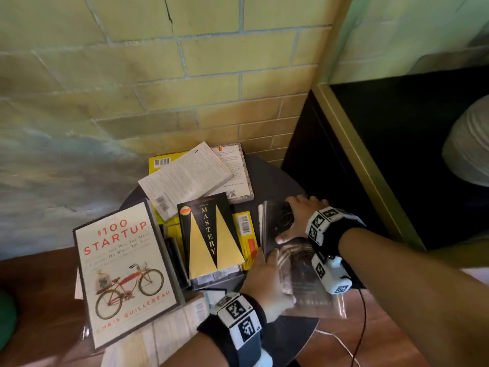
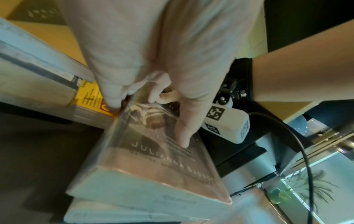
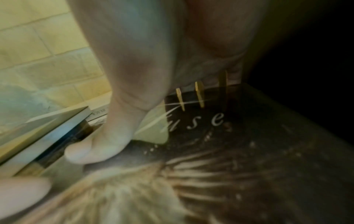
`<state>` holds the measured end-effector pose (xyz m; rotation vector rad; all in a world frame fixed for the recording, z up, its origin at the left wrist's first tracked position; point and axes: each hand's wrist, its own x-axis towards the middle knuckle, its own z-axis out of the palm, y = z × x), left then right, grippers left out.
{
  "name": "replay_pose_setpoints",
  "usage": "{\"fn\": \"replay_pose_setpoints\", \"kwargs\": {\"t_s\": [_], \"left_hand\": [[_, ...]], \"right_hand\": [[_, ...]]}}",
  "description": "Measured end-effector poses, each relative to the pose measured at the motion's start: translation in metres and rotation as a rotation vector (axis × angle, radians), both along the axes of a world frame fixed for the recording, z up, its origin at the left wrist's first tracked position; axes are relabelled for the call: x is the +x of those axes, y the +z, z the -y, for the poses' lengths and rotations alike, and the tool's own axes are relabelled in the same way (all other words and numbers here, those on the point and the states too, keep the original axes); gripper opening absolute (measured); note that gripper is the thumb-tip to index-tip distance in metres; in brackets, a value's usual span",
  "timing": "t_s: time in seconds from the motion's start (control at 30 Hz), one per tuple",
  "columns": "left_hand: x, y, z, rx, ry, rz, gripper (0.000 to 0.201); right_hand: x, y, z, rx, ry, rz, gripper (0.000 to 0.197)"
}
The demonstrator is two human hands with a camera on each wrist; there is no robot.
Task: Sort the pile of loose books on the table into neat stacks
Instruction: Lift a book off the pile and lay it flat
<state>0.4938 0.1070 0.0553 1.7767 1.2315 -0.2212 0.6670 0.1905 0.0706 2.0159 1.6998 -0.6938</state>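
Both my hands, left (image 1: pixel 267 284) and right (image 1: pixel 296 218), grip with curled fingers the dark book (image 1: pixel 299 271), just right of Mastery (image 1: pixel 211 234). I think I am stacking it; next, align its edges.

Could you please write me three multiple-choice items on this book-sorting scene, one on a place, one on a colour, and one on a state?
1. Where is the dark book relative to Mastery?
A. to its left B. to its right C. beneath it
2. What colour is the bicycle on the $100 Startup book?
A. red B. blue C. green
3. How many hands are on the dark book?
A. none B. one C. both

Answers: 1 B, it lies at the table's right side. 2 A, the frame is red. 3 C, the left hand and right hand both touch it.
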Motion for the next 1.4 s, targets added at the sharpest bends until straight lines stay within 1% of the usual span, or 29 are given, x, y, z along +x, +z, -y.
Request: {"fn": "replay_pose_setpoints", "kwargs": {"t_s": [0.17, 0.27, 0.33, 0.4, 0.43, 0.47, 0.53, 0.6, 0.67, 0.7, 0.73, 0.83, 0.93, 1.1, 1.2, 1.23, 1.33, 1.4], "left_hand": [[-0.018, 0.009, 0.015, -0.007, -0.097, -0.023, 0.101], [-0.026, 0.011, 0.022, 0.013, -0.102, -0.031, 0.096], [-0.031, 0.010, 0.027, -0.021, -0.040, 0.001, 0.097], [-0.037, 0.009, 0.029, -0.063, 0.072, 0.028, 0.094], [-0.040, 0.008, 0.030, -0.060, 0.095, 0.013, 0.085], [-0.042, 0.006, 0.031, -0.044, 0.093, -0.019, 0.071], [-0.047, 0.004, 0.033, 0.001, 0.061, -0.080, 0.044], [-0.050, 0.003, 0.036, -0.003, 0.056, -0.112, 0.033], [-0.052, 0.001, 0.038, -0.032, 0.088, -0.128, 0.034], [-0.052, 0.000, 0.038, -0.046, 0.109, -0.130, 0.035], [-0.052, -0.001, 0.039, -0.057, 0.123, -0.127, 0.035], [-0.048, -0.004, 0.043, -0.072, 0.141, -0.120, 0.028], [-0.046, -0.006, 0.046, -0.091, 0.183, -0.107, 0.030], [-0.044, -0.003, 0.051, -0.175, 0.275, -0.064, 0.036], [-0.041, -0.001, 0.057, -0.305, 0.363, -0.043, 0.036], [-0.040, -0.002, 0.057, -0.313, 0.374, -0.032, 0.035], [-0.038, -0.004, 0.058, -0.234, 0.365, -0.052, 0.029], [-0.035, -0.005, 0.059, -0.222, 0.376, -0.058, 0.030]], "right_hand": [[-0.013, -0.003, 0.035, 0.016, -0.079, 0.004, 0.117], [-0.019, -0.001, 0.047, 0.031, -0.116, -0.023, 0.123], [-0.024, 0.002, 0.057, 0.096, -0.132, -0.056, 0.123], [-0.031, 0.002, 0.073, 0.207, -0.159, -0.113, 0.116], [-0.033, 0.002, 0.084, 0.253, -0.177, -0.145, 0.112], [-0.034, 0.002, 0.097, 0.289, -0.201, -0.167, 0.110], [-0.030, -0.003, 0.126, 0.325, -0.283, -0.182, 0.111], [-0.022, -0.005, 0.156, 0.300, -0.418, -0.220, 0.118], [-0.015, -0.008, 0.178, 0.205, -0.566, -0.329, 0.121], [-0.014, -0.009, 0.185, 0.146, -0.615, -0.403, 0.119], [-0.013, -0.010, 0.188, 0.111, -0.631, -0.458, 0.112], [-0.009, -0.011, 0.182, 0.099, -0.595, -0.462, 0.084], [-0.007, -0.008, 0.174, 0.080, -0.576, -0.473, 0.073], [-0.005, -0.010, 0.174, 0.078, -0.556, -0.477, 0.076], [-0.004, -0.009, 0.175, 0.084, -0.577, -0.498, 0.076], [-0.004, -0.009, 0.176, 0.085, -0.578, -0.499, 0.076], [-0.004, -0.013, 0.178, 0.091, -0.601, -0.508, 0.073], [-0.004, -0.015, 0.178, 0.114, -0.623, -0.520, 0.073]]}}
